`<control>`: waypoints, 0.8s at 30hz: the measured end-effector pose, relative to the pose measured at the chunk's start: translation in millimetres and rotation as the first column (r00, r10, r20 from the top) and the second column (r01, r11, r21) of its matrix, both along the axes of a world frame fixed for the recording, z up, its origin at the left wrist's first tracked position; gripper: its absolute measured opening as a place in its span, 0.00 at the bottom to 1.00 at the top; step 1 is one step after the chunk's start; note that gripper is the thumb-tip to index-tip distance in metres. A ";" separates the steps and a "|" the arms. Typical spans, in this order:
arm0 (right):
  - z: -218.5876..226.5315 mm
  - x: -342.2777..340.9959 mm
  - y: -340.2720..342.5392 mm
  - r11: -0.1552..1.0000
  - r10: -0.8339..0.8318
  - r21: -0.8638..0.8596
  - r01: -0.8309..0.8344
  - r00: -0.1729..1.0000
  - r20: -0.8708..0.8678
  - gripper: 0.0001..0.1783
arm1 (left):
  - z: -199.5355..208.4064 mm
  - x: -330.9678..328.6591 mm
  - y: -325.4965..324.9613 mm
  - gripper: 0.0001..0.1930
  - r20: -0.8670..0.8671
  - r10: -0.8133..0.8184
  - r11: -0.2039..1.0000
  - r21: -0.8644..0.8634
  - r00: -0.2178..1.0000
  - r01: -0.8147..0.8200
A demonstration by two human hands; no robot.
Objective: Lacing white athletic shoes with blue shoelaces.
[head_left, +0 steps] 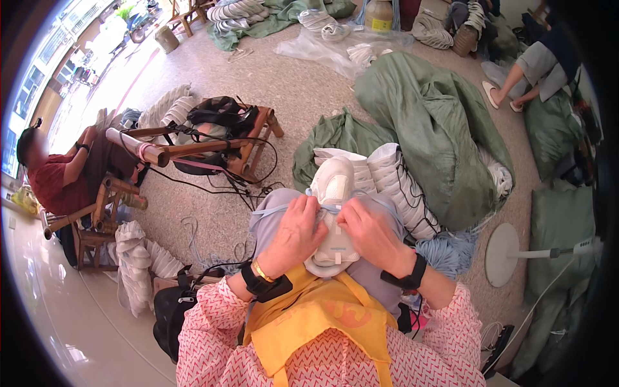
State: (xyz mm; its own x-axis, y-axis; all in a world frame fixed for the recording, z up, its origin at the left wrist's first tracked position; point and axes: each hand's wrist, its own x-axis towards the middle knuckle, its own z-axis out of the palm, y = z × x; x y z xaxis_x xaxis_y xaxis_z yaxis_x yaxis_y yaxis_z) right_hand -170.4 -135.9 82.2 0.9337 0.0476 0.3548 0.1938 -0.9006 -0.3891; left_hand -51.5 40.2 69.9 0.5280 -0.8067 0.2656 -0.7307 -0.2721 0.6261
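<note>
A white sneaker (334, 179) rests on my lap, its toe pointing away from me and its tongue toward me. A light blue shoelace (276, 209) runs across its upper and out to the left. My left hand (298, 231) lies over the shoe's left side, fingers closed at the lace. On the other side my right hand (373, 233) has its fingers bent in a pinch by the lace, slightly blurred. The fingertips hide part of the eyelets. A yellow apron (309, 306) covers my lap below the shoe.
Rows of stacked white shoe uppers (406, 187) and green sacks (425, 129) lie ahead. Blue laces (448, 251) are heaped at the right, near a round white stand base (503, 255). A bamboo stool (255, 151) carries a black bag. Another person (64, 171) sits at the left.
</note>
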 end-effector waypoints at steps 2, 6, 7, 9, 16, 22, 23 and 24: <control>-0.3 0.5 14.9 0.922 0.005 0.388 -0.011 1.000 0.015 0.07 | -2.7 -0.4 1.9 0.12 -0.003 0.012 1.000 0.006 1.000 -0.012; -11.4 8.8 23.6 0.823 -0.095 0.555 0.119 0.993 -0.073 0.07 | -5.8 0.3 2.0 0.11 -0.009 0.000 0.999 -0.033 1.000 0.000; -13.1 10.5 26.6 0.852 -0.133 0.503 0.147 0.989 -0.065 0.07 | -6.6 -0.4 2.2 0.11 -0.034 -0.011 0.999 -0.048 0.999 0.010; -16.0 12.8 31.1 0.877 -0.167 0.449 0.173 0.984 -0.055 0.07 | -11.0 -1.5 2.5 0.10 -0.032 0.001 0.999 -0.050 0.999 -0.003; -24.7 18.0 39.3 0.921 -0.202 0.326 0.212 0.977 -0.063 0.07 | -15.2 -2.6 4.5 0.09 -0.042 0.031 0.996 -0.080 0.999 -0.034; -33.1 19.6 46.2 0.936 -0.243 0.262 0.233 0.970 0.007 0.06 | -22.4 -3.8 7.5 0.09 -0.083 0.040 0.993 -0.110 0.996 -0.049; -33.9 20.1 46.3 0.940 -0.238 0.258 0.224 0.971 0.021 0.06 | -24.2 -3.8 7.8 0.09 -0.082 0.040 0.992 -0.112 0.996 -0.049; -34.3 20.4 46.8 0.940 -0.236 0.258 0.222 0.972 0.022 0.06 | -25.3 -4.1 8.3 0.09 -0.072 0.049 0.989 -0.133 0.996 -0.058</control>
